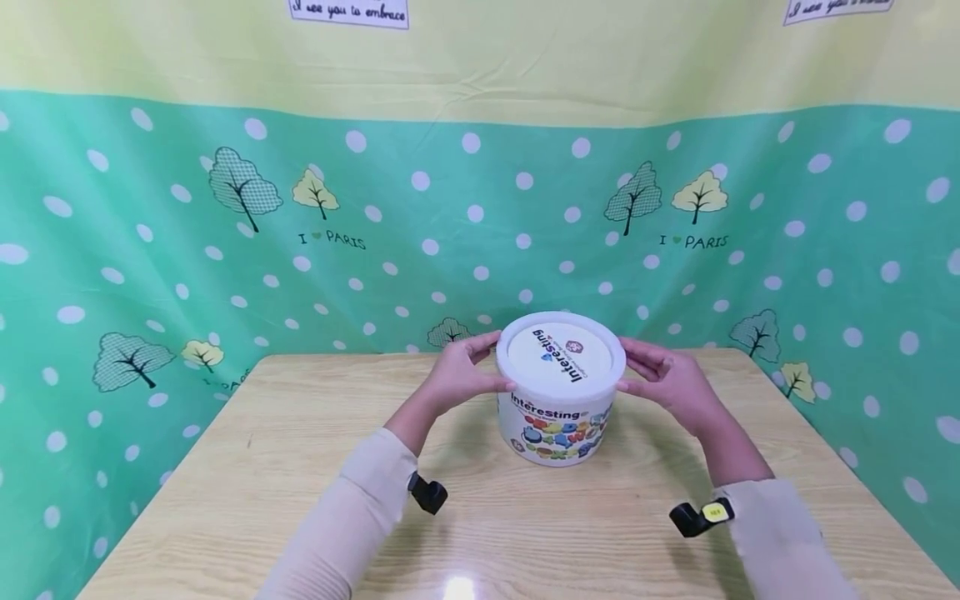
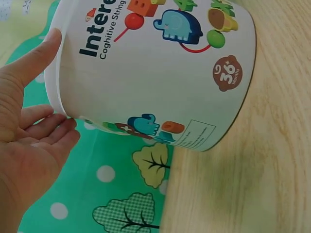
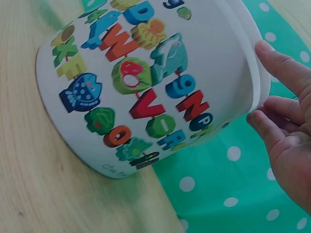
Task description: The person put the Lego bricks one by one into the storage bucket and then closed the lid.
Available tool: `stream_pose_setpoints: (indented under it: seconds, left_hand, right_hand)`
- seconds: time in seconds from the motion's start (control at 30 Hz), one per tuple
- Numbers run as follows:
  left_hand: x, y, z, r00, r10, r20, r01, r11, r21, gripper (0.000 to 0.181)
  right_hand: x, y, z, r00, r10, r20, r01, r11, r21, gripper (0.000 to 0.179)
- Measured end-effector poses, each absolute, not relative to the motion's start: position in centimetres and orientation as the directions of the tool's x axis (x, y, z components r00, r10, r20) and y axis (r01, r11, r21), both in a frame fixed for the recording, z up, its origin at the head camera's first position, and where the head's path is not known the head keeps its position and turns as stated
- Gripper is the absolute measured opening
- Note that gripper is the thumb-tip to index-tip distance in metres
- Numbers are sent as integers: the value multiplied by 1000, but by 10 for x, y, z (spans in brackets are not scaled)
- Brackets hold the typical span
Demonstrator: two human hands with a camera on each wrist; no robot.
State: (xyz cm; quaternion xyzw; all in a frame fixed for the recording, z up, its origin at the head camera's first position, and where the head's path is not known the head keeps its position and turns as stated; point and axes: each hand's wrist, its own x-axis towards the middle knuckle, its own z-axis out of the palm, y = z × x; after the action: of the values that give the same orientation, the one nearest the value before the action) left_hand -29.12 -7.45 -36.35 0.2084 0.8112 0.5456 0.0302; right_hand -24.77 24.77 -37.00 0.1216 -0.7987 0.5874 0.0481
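Observation:
A round white plastic bucket [image 1: 555, 429] stands upright on the wooden table, printed with coloured letters, fruits and animals and the word "Interesting". Its white lid [image 1: 561, 358] sits on top. My left hand [image 1: 467, 371] holds the lid's rim from the left, thumb toward me and fingers farther back. On the opposite side my right hand [image 1: 670, 382] grips the rim in the same way. In the left wrist view a blue elephant and a "36+ Months" mark show on the bucket wall [image 2: 146, 82]. Colourful letters cover the wall [image 3: 131, 87] in the right wrist view.
The light wooden table [image 1: 300, 467] reaches back to a green and yellow curtain [image 1: 420, 217] with dots and trees. Black wrist cameras sit on the left sleeve [image 1: 360, 500] and the right sleeve [image 1: 780, 533]. A bright reflection lies at the table's front.

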Motion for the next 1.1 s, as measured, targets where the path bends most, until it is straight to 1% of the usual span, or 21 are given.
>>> stream_pose_setpoints:
  seconds: [0.13,0.3,0.4,0.5,0.6,0.8,1.1]
  left_hand:
    - [-292,-75,-369,-910,377,170,302,324,897,96]
    - [-294,-73,-372,-906,382,182,307,295,905,96]
    - [-294,-73,-372,-898,396,190,311,268,912,100]
    - [-295,-72,-371,-886,417,204,322,236,917,105]
    - [-297,-70,-371,-884,426,192,315,243,917,108]
    - [-297,-68,-371,-898,409,160,297,297,907,108]
    - [-298,-68,-377,-898,406,169,301,287,909,109]
  right_hand:
    - [-249,248,-378,-975,-136,178,-208,259,-943,74]
    - [-251,250,-380,-972,-150,180,-213,248,-945,74]
    - [-252,250,-379,-967,-181,177,-219,247,-944,78]
    - [-253,248,-376,-959,-217,183,-239,270,-933,83]
    - [-255,245,-375,-953,-235,192,-256,285,-924,85]
    - [-256,242,-375,-952,-235,198,-266,310,-913,84]
    - [-255,241,-371,-961,-222,165,-247,416,-875,87]
